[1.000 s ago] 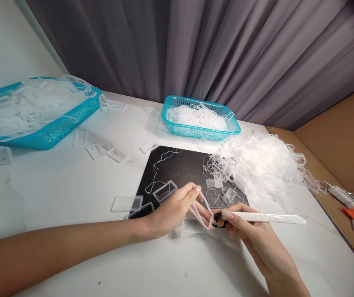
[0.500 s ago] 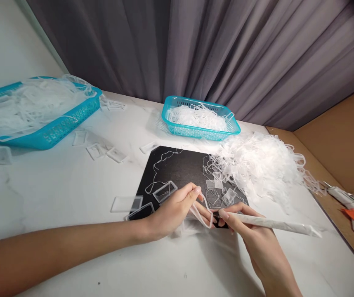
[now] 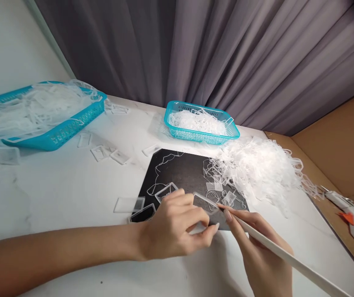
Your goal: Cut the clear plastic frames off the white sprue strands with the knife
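Observation:
My left hand [image 3: 177, 227] is closed, its fingers curled around a translucent rectangular frame [image 3: 204, 201] whose far part juts out toward the right. Between the thumb and fingers of my right hand [image 3: 262, 247] is a long, thin white-handled tool [image 3: 288, 255], gripped like a pen. Its narrow tip meets the frame's right end or lies very close to it; I cannot make out the tip's shape. Both hands are above the near edge of a black mat [image 3: 183, 171]. Loose frames [image 3: 142, 212] and thin clear strips lie on the mat, left and right of the hands.
A blue basket [image 3: 82, 134] heaped with translucent pieces stands at left, a smaller blue basket [image 3: 202, 135] at the back. White stringy scraps [image 3: 257, 165] are piled at right. A glue gun [image 3: 347, 210] lies beyond the table's right edge. Grey curtains hang behind.
My left hand has rolled over, knuckles now up, and the frame has turned with it. The tool's back end has swung down toward me. The view has shifted slightly.

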`<act>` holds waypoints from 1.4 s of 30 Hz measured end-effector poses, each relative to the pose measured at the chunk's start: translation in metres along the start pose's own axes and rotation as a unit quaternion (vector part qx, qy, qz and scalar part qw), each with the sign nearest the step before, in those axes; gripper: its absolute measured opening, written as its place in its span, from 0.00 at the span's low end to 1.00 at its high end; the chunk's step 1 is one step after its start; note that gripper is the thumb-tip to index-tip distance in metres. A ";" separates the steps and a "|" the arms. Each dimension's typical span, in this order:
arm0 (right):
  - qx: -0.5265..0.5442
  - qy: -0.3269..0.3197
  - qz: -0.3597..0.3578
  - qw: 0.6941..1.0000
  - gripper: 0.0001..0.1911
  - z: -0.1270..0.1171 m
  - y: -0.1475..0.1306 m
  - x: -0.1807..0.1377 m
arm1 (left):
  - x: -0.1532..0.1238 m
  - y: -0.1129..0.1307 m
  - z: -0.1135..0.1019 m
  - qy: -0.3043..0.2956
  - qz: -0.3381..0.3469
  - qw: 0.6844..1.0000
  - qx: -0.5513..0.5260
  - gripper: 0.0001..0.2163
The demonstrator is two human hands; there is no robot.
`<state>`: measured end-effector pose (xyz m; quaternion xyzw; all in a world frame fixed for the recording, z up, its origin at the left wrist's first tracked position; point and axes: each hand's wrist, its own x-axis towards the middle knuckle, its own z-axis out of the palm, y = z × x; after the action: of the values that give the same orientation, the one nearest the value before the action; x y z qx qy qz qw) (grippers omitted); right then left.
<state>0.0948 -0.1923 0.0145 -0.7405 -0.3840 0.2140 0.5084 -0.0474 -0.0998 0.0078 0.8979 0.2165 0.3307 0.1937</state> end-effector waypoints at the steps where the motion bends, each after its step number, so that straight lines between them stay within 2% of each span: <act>1: -0.005 0.003 -0.007 1.000 0.07 0.001 0.000 -0.001 | -0.001 0.001 0.001 -0.018 -0.003 1.000 0.005 0.14; 9: -0.035 0.044 -0.058 0.997 0.08 0.011 -0.002 -0.011 | -0.005 -0.002 0.016 0.013 -0.146 0.985 -0.096 0.10; 12: -0.049 0.044 -0.072 0.995 0.08 0.013 0.000 -0.012 | -0.007 -0.001 0.017 -0.013 -0.198 0.969 -0.144 0.09; 14: -0.059 0.041 -0.079 0.994 0.07 0.014 0.001 -0.012 | -0.007 0.000 0.017 -0.026 -0.208 0.964 -0.164 0.10; 28: -0.035 0.022 -0.030 0.999 0.07 0.017 -0.001 -0.014 | -0.009 -0.002 0.019 0.009 -0.102 0.985 -0.139 0.16; 32: -0.054 0.041 -0.077 0.995 0.05 0.022 0.001 -0.015 | -0.011 -0.005 0.022 0.030 -0.054 0.990 -0.127 0.17; 37: -0.098 0.083 -0.187 0.974 0.05 0.028 0.006 -0.018 | -0.011 -0.007 0.023 0.037 -0.013 0.995 -0.094 0.16; 42: -0.150 0.078 -0.234 0.957 0.06 0.028 0.015 -0.019 | -0.010 -0.008 0.021 0.034 0.003 0.997 -0.063 0.15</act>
<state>0.0692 -0.1937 -0.0118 -0.7119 -0.5335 -0.0296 0.4557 -0.0422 -0.1022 -0.0160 0.8726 0.1992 0.3746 0.2420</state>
